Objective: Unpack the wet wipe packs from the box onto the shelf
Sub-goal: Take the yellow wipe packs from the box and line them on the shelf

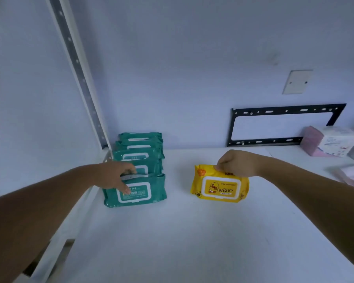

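Note:
Several green wet wipe packs stand upright in a row on the white shelf (192,231), at its left by the upright post. My left hand (117,175) grips the top edge of the front green pack (139,193), thumb on its face and fingers behind. To the right stands a yellow wipe pack (220,187) with a duck picture. My right hand (236,163) pinches its top edge and holds it upright on the shelf. The box is out of view.
A metal shelf post (78,74) rises at the left. Behind the shelf is a wall with a black bracket frame (282,125) and a blank wall plate (297,82). Pink and white tissue packs (331,142) lie at the shelf's far right.

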A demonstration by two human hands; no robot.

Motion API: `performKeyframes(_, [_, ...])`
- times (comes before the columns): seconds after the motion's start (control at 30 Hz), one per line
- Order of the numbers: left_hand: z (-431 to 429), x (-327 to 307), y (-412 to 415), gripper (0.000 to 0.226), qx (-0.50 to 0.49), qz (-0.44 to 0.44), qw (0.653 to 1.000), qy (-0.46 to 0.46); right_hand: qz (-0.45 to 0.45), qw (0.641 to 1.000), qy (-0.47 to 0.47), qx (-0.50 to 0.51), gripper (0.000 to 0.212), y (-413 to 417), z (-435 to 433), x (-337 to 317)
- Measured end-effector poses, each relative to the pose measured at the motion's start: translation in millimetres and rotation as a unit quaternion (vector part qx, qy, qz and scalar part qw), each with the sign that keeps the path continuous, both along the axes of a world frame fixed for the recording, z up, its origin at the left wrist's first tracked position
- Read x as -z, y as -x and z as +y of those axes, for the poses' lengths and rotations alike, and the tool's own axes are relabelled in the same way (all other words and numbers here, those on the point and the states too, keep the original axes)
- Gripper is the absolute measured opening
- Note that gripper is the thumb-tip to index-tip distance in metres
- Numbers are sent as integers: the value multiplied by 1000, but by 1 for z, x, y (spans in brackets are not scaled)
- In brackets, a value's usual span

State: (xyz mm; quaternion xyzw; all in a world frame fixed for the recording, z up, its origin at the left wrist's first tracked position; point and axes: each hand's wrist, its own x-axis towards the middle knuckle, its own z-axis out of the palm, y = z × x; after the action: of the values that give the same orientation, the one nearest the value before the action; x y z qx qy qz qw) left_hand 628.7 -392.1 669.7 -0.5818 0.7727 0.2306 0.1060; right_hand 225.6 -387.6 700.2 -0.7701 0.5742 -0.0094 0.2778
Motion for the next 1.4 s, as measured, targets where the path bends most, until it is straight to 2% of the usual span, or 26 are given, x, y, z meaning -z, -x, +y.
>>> performKeyframes(0.17, [-8, 12, -5, 46, -2, 39, 997, 68, 5, 1000, 6, -18, 48, -18, -43, 6])
performKeyframes(0.33, [-16, 23, -14, 49, 28, 26, 993, 110, 1, 1000, 16, -23, 40, -37, -93, 25])
performKeyframes(0.43, [-20, 26, -19, 52, 44, 4, 990, 133, -1, 1000, 18, -9, 49, -52, -124, 33])
performKeyframes(0.73, [-14, 28, -13, 56, 26, -30, 985, 165, 47, 999, 21, -10, 50, -91, -196, 50])
performKeyframes(0.9, [-11, 29, -12, 57, 25, -33, 985, 165, 58, 997, 39, -35, 40, -107, -215, 54])
performKeyframes(1.2, [-12, 33, -16, 57, 22, -2, 987, 160, 38, 998, 45, -22, 35, -99, -238, 59])
performKeyframes(1.4, [-10, 38, -21, 56, 24, 19, 986, 166, 7, 997, 69, -27, 40, -102, -246, 65])
